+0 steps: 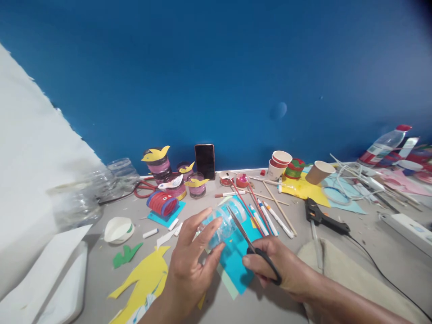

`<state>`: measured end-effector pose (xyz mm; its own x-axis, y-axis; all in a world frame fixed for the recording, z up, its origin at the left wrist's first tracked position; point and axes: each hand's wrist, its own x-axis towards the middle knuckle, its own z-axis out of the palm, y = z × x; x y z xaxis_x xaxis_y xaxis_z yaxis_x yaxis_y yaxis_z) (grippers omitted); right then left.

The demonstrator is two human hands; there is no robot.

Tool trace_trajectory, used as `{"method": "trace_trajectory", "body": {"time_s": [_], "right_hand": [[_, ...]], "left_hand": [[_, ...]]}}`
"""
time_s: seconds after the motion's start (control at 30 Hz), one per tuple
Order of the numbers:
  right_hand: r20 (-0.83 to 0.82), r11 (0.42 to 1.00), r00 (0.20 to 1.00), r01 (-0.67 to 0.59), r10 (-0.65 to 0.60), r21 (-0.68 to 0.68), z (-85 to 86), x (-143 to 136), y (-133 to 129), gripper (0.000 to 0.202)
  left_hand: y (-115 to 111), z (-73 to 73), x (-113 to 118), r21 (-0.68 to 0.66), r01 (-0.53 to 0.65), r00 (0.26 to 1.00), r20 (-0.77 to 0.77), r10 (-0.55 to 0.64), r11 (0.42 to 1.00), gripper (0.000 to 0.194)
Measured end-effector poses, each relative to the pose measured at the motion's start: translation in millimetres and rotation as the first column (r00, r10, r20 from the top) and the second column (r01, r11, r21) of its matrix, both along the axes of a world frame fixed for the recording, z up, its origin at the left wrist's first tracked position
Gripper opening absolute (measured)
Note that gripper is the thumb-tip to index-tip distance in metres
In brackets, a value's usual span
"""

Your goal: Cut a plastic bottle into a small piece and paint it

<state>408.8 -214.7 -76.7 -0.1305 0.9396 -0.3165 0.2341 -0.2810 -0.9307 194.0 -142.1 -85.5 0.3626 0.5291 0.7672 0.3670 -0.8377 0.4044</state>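
A clear plastic bottle piece (pixel 227 221) lies on its side above blue paper (pixel 238 263), with my left hand (pixel 195 256) closed round its left end. Black-handled scissors (pixel 248 238) are in my right hand (pixel 275 265), its fingers wrapped in the handles. Their blades point up and left, the tips at the right part of the clear plastic. Whether the blades touch or pass through the plastic is hard to tell.
Markers (pixel 278 219) and sticks lie behind the scissors. A glue gun (pixel 326 218) with a cord rests at the right. Decorated jars (pixel 158 167) and a phone (pixel 204 161) stand by the wall. Yellow paper (pixel 145 281) lies at the left front, near a cut cup (pixel 119 230).
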Motion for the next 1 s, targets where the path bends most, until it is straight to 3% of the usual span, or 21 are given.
{"method": "trace_trajectory", "body": {"time_s": [0.23,0.4,0.47,0.57,0.7,0.77,1.0], "right_hand": [[-0.008,0.998,1.000,-0.020,0.021,0.062,-2.0,-7,-2,0.052],[0.104,0.999,0.994,-0.024,0.020,0.045,-3.1,-7,1,0.043],[0.163,0.998,0.987,0.000,-0.010,0.063,-5.1,-6,1,0.042],[0.253,0.990,0.967,-0.005,-0.031,0.142,-8.9,-6,1,0.043],[0.308,0.981,0.951,-0.036,-0.024,0.189,-13.0,-8,0,0.042],[0.308,0.981,0.951,-0.033,-0.028,0.191,-14.4,-9,-1,0.042],[0.235,0.995,0.972,0.006,-0.030,0.101,-13.7,-12,-2,0.038]], "left_hand": [[5,-1.8,-2,-0.049,0.004,1.000,0.018,-0.003,0.999,0.047],[-1,-3.1,-4,-0.246,0.105,0.991,0.108,-0.080,0.964,0.050],[-2,-0.8,-4,-0.371,0.177,0.968,0.232,-0.093,0.912,0.066],[0,4.0,-3,-0.568,0.233,0.919,0.395,0.013,0.789,0.084],[3,8.7,1,-0.732,0.293,0.891,0.443,0.102,0.615,0.068],[1,9.5,4,-0.748,0.330,0.859,0.490,0.144,0.576,0.063],[-5,5.8,6,-0.701,0.262,0.867,0.472,0.156,0.663,0.056]]}}
